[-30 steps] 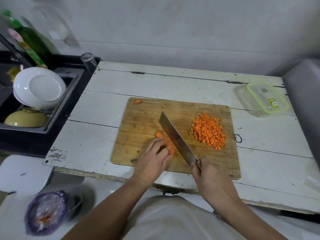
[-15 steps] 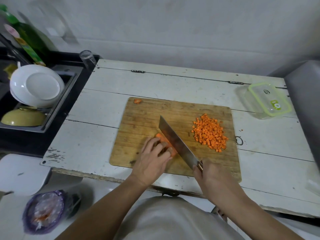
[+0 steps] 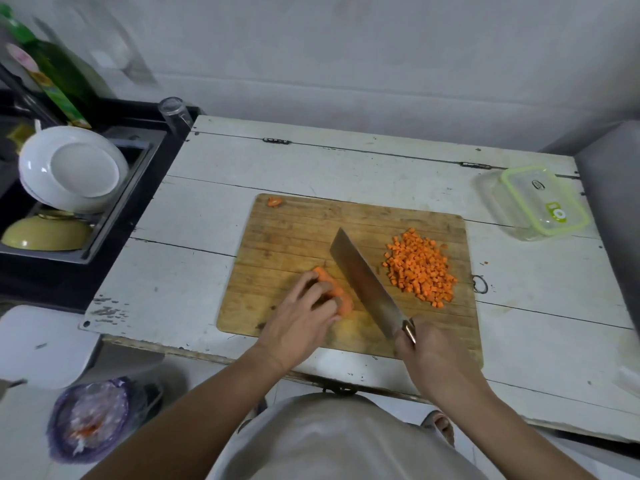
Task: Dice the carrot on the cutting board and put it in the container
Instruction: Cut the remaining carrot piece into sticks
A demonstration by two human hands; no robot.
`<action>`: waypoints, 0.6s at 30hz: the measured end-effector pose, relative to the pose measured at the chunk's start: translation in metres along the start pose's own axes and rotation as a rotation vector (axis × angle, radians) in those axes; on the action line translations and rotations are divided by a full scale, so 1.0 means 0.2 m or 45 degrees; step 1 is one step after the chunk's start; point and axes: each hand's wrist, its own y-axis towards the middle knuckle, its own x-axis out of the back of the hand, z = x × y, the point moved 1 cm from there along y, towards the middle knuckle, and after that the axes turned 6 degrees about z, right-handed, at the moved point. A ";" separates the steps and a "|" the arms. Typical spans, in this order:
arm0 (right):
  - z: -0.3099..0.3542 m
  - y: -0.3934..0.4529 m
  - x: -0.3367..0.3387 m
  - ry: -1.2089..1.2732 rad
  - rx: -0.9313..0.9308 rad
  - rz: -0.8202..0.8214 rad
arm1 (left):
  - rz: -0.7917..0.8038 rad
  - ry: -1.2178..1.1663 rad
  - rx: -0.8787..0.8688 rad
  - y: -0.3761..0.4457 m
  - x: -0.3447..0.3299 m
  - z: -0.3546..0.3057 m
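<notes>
1. Head view: a wooden cutting board (image 3: pixel 311 244) is seen on the white counter (image 3: pixel 194 258), with the uncut carrot piece (image 3: pixel 334 289) lying on its near-left part.
2. The carrot piece is pinned under the curled fingers of the left hand (image 3: pixel 298 320), so that grip is clenched on the carrot; only the far end and the right flank of the piece are left showing.
3. The cleaver (image 3: pixel 367 285) is grasped at its handle by the right hand (image 3: pixel 433 358), fingers wrapped around it. The blade is set just to the right of the carrot; whether the edge touches the piece cannot be told.
4. The carrot's long axis runs from far-left to near-right, roughly parallel to the blade, so a lengthwise cut appears to be the step in hand, with the left fingertips very near the blade.
5. A pile of diced carrot (image 3: pixel 420 268) lies right of the blade, well apart from the left hand.
6. The lidded clear container (image 3: pixel 540 202) stands off the board at the far right, nearer the right hand, and its lid is judged not yet removed.
</notes>
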 end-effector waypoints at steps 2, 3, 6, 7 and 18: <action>0.02 0.01 -0.02 -0.118 0.061 -0.003 | -0.019 -0.020 0.001 0.00 0.00 -0.01; 0.03 0.00 -0.02 -0.172 0.094 -0.012 | -0.032 -0.028 0.001 -0.01 0.00 -0.01; 0.05 0.00 -0.03 -0.248 0.164 -0.008 | -0.065 -0.003 -0.009 -0.01 0.00 -0.01; 0.05 0.00 -0.03 -0.234 0.170 -0.001 | -0.069 0.012 -0.016 0.00 0.00 -0.01; 0.01 -0.01 0.02 0.067 0.096 0.000 | 0.197 0.036 -0.033 0.01 -0.01 0.03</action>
